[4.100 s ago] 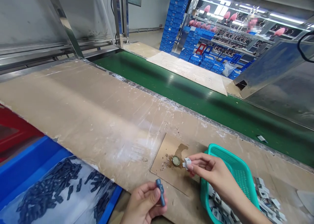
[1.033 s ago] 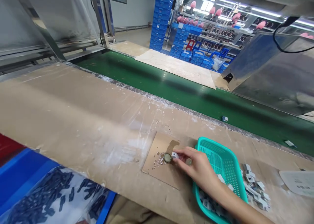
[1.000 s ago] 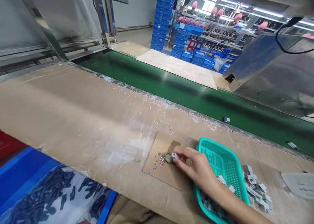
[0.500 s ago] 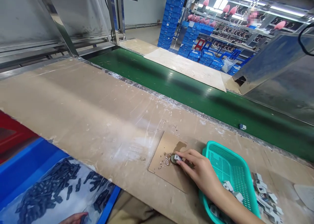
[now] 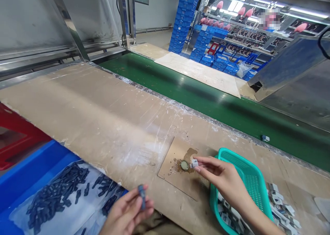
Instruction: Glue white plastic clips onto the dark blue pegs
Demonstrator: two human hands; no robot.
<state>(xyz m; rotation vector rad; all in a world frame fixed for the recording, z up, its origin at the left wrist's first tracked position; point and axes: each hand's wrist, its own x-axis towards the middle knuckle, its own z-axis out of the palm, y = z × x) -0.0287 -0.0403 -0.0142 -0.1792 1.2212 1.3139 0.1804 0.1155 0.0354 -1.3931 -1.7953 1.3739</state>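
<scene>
We hold a small white plastic clip (image 5: 194, 163) pinched at the fingertips of our right hand (image 5: 223, 179), just beside the round metal cap of glue (image 5: 184, 165) that sits on the stained brown cardboard pad (image 5: 172, 175); the other fingers stay loosely curled. Our left hand (image 5: 128, 212) sits low near the bench edge, thumb and forefinger closed on a small dark blue plastic pin (image 5: 141, 196), above the blue bin of dark blue pins (image 5: 59, 193). The teal mesh basket (image 5: 249, 180) with more white pieces lies under our right wrist. To do this well, we judge it best to keep the grip light and far back on the clip, so its wetted end stays clear of our fingers, and to bring both pieces together squarely over the pad, where any drip lands harmlessly.
</scene>
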